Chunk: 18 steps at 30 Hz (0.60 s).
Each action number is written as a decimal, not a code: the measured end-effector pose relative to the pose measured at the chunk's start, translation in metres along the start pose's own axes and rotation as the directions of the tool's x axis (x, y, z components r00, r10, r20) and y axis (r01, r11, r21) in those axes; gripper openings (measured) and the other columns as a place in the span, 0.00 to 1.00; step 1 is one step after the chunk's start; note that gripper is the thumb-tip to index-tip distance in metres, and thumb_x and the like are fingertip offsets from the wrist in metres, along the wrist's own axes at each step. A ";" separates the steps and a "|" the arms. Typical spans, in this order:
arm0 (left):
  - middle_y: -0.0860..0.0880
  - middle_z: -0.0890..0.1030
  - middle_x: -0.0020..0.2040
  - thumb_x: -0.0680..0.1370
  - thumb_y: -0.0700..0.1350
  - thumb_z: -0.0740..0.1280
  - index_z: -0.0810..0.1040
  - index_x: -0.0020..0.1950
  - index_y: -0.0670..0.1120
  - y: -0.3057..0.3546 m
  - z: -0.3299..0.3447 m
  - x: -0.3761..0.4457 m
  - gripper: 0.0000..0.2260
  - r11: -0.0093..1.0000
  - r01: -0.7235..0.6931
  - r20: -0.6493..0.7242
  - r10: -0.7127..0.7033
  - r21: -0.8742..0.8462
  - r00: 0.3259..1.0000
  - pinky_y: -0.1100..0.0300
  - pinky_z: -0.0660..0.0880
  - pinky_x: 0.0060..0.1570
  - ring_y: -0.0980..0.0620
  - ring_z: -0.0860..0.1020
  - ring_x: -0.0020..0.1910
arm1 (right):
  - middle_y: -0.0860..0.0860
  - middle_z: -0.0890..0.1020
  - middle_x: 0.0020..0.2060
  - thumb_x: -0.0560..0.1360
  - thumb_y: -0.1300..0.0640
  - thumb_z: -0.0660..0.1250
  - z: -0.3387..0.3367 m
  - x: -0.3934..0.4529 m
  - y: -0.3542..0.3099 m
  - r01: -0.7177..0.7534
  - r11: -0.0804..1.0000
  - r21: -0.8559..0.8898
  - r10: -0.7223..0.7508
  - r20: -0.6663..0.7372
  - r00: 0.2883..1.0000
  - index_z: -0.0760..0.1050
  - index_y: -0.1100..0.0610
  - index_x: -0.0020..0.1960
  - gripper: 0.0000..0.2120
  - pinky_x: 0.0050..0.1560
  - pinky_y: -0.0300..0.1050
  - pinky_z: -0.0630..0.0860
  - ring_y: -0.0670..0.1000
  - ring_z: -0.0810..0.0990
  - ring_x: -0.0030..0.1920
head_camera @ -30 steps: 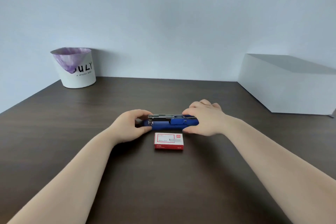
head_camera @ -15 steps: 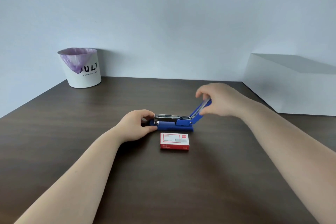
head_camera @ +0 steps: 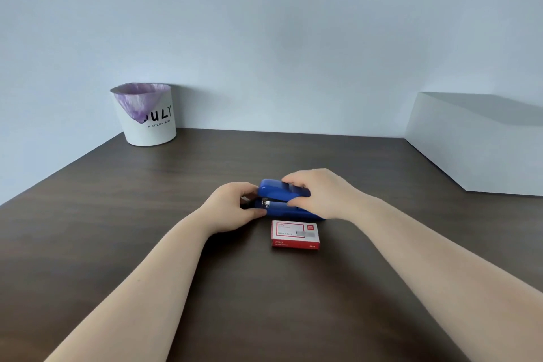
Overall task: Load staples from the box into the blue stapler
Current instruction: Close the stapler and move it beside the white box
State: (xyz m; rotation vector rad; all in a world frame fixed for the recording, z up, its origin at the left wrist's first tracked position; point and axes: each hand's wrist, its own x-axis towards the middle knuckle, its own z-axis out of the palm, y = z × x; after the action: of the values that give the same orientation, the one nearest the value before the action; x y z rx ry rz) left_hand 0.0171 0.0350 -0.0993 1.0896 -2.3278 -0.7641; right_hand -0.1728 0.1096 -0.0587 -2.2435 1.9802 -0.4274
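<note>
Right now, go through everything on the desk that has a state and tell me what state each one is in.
blue stapler: lid down, nearly closed, held at both ends
staple box: closed, lying flat, untouched
left hand: gripping the stapler's front end
right hand: clasped over the stapler's top
white bin: upright, lined with a purple bag

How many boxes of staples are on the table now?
1. The staple box lies closed on the table, just in front of the blue stapler. No other is visible.
</note>
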 end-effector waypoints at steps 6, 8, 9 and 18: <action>0.52 0.83 0.53 0.69 0.47 0.73 0.79 0.56 0.50 -0.003 0.000 0.002 0.16 1.000 0.012 -0.001 -0.012 -0.020 1.000 0.57 0.74 0.59 0.53 0.80 0.53 | 0.45 0.80 0.50 0.74 0.48 0.67 0.003 -0.006 0.013 -0.054 0.998 0.015 0.054 -0.041 0.998 0.74 0.48 0.61 0.16 0.49 0.47 0.75 0.48 0.75 0.46; 0.52 0.82 0.52 0.69 0.48 0.74 0.79 0.56 0.50 -0.001 0.000 0.000 0.16 1.000 0.018 -0.002 -0.019 -0.025 1.000 0.59 0.74 0.58 0.54 0.80 0.52 | 0.45 0.80 0.50 0.74 0.48 0.67 0.003 -0.007 0.016 -0.065 0.998 0.028 0.066 -0.046 0.997 0.75 0.48 0.60 0.16 0.49 0.47 0.75 0.49 0.76 0.48; 0.53 0.82 0.52 0.69 0.48 0.74 0.79 0.56 0.50 0.000 0.000 -0.002 0.16 0.999 0.023 0.007 -0.023 -0.035 1.000 0.60 0.73 0.58 0.55 0.80 0.52 | 0.45 0.81 0.52 0.74 0.49 0.67 0.003 -0.008 0.017 -0.064 0.998 0.030 0.065 -0.049 0.997 0.75 0.48 0.61 0.16 0.51 0.48 0.76 0.50 0.77 0.50; 0.49 0.84 0.43 0.73 0.41 0.63 0.79 0.47 0.50 -0.008 -0.007 0.026 0.07 0.960 0.255 -0.192 -0.273 -0.112 0.943 0.54 0.77 0.53 0.50 0.81 0.46 | 0.49 0.83 0.53 0.75 0.52 0.65 0.002 -0.019 0.027 -0.049 0.993 0.107 0.062 -0.123 0.991 0.78 0.53 0.59 0.13 0.55 0.48 0.75 0.50 0.79 0.51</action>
State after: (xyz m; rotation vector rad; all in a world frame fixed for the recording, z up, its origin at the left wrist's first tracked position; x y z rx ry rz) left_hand 0.0105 0.0077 -0.0945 1.3911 -1.9831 -0.7971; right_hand -0.2003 0.1244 -0.0705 -2.1425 2.0233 -0.6645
